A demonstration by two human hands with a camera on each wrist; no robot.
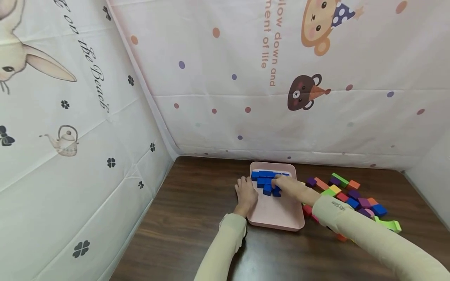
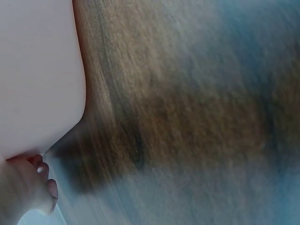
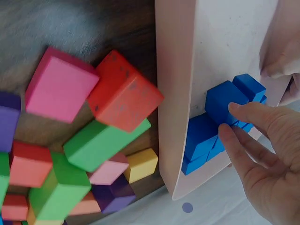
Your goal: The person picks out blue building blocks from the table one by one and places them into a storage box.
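Note:
A pink tray (image 1: pixel 275 212) sits on the table with several blue blocks (image 1: pixel 266 174) gathered toward its far end. My left hand (image 1: pixel 246 193) grips the tray's left rim, and its curled fingers (image 2: pixel 44 176) show beside the tray in the left wrist view. Over the blue blocks, my right hand (image 1: pixel 286 185) reaches in from the right. Its thumb and fingertips pinch a blue block (image 3: pixel 225 101) at one corner in the right wrist view. That block is up against the other blue ones.
Many loose coloured blocks lie right of the tray, among them a red block (image 3: pixel 124 91), a pink block (image 3: pixel 61 86) and a green arch-shaped block (image 1: pixel 388 225). Printed cloth (image 1: pixel 211 128) hangs behind and to the left of the dark wooden table (image 1: pixel 175 210).

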